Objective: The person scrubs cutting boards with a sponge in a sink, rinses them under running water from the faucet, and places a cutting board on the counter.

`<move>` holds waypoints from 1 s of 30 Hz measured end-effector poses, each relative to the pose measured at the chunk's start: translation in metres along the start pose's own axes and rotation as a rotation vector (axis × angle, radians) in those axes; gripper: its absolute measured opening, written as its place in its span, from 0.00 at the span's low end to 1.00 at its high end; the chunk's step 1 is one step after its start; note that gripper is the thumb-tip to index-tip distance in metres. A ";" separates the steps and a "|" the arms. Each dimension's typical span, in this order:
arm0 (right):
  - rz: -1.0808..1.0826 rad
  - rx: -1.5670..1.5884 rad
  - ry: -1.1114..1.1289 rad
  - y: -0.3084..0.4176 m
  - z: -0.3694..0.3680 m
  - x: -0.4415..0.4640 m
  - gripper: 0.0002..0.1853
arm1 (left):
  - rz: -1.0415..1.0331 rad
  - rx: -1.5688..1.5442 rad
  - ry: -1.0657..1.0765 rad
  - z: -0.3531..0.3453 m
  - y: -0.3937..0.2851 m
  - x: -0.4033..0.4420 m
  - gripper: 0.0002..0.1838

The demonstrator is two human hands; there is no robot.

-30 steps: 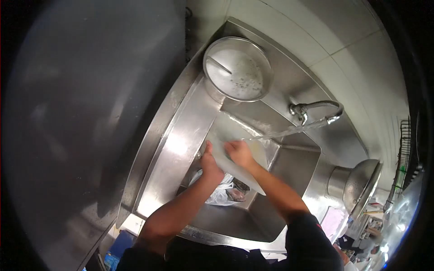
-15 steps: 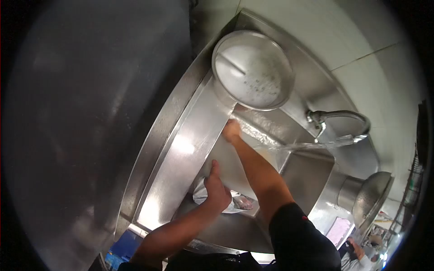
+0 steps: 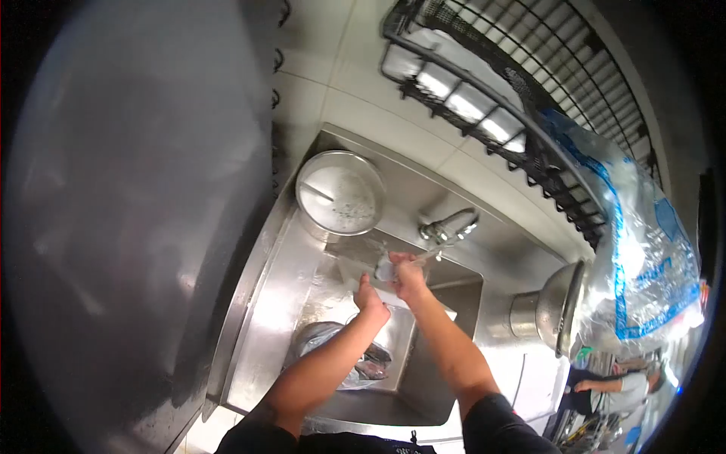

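Observation:
My left hand (image 3: pixel 370 297) is closed on the edge of a flat white board (image 3: pixel 422 304), thumb up, above the sink basin (image 3: pixel 442 378). The board is tilted and partly hidden by my arms. My right hand (image 3: pixel 409 277) is closed beside it around a small whitish-grey thing (image 3: pixel 386 268), whose kind I cannot make out. Both hands are just below the tap (image 3: pixel 451 227). Under my left forearm lies a plastic bag (image 3: pixel 321 333) with dark, pinkish contents (image 3: pixel 373 366), perhaps meat or fish.
A steel pot (image 3: pixel 340 193) of cloudy liquid with a handle sticking out stands at the sink's back left corner. At the right is a large steel bowl (image 3: pixel 560 309). A black wire rack (image 3: pixel 484 98) and a clear plastic bag (image 3: pixel 643 265) hang above. Another person (image 3: pixel 616 386) is farther off.
My right hand has come back from deep in the basin and now holds a whitish thing. The board has been raised and turned. My view has moved back, bringing in the rack.

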State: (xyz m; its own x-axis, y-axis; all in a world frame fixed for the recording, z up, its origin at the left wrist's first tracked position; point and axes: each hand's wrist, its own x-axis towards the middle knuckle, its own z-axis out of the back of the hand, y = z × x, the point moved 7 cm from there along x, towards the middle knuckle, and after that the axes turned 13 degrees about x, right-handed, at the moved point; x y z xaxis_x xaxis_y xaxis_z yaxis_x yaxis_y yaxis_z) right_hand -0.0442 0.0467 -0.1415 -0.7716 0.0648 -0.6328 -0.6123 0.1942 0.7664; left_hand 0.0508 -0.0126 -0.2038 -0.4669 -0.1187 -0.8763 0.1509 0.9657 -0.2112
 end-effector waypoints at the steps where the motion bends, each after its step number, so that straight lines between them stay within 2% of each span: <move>1: 0.044 0.060 0.104 -0.011 0.006 0.018 0.13 | 0.025 0.020 0.032 -0.007 0.004 0.001 0.25; 2: 0.052 0.074 0.094 -0.008 0.007 0.008 0.13 | 0.046 0.040 0.063 -0.016 0.005 0.000 0.24; 4: 0.097 0.350 -0.010 0.009 0.006 -0.024 0.14 | 0.050 0.134 0.001 -0.020 0.001 -0.022 0.24; 7: 0.044 0.340 -0.034 0.019 0.008 -0.053 0.13 | 0.011 0.276 -0.138 -0.005 0.013 -0.009 0.26; 9: 0.016 0.315 -0.055 0.025 0.004 -0.063 0.14 | -0.060 0.354 -0.077 0.008 0.041 0.047 0.25; 11: 0.000 0.524 0.089 0.033 -0.014 -0.070 0.16 | -0.095 0.396 0.005 -0.003 0.041 0.051 0.23; 12: 0.009 0.530 0.096 0.043 -0.026 -0.083 0.16 | -0.083 0.396 0.051 -0.010 0.037 0.039 0.22; 14: 0.240 0.667 0.411 0.086 -0.060 -0.120 0.18 | -0.046 0.396 0.119 -0.019 0.028 0.013 0.20; 16: 0.223 0.665 0.436 0.097 -0.055 -0.129 0.18 | -0.015 0.410 0.086 -0.020 0.017 -0.015 0.19; 18: 0.104 0.361 0.349 0.072 -0.029 -0.108 0.15 | 0.003 0.402 -0.052 -0.016 0.005 -0.034 0.23; 19: 0.062 0.350 0.305 0.063 -0.012 -0.099 0.13 | -0.002 0.399 -0.052 -0.017 0.004 -0.033 0.23; 22: 0.021 0.428 0.230 0.029 0.025 -0.037 0.11 | 0.020 0.427 -0.095 -0.011 0.010 -0.026 0.25; 26: 0.003 0.497 0.348 0.052 -0.004 -0.062 0.08 | -0.008 0.484 -0.087 -0.008 0.013 -0.016 0.24; 30: 0.037 0.500 0.346 0.046 -0.010 -0.055 0.08 | -0.049 0.548 -0.127 -0.014 0.009 -0.018 0.25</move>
State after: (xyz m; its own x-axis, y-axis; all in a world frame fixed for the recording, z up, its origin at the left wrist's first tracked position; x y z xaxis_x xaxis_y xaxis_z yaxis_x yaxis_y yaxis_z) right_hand -0.0311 0.0424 -0.0705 -0.8536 -0.2248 -0.4700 -0.4931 0.6399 0.5894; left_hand 0.0483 0.0014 -0.1840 -0.3812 -0.2197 -0.8980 0.5782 0.7013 -0.4170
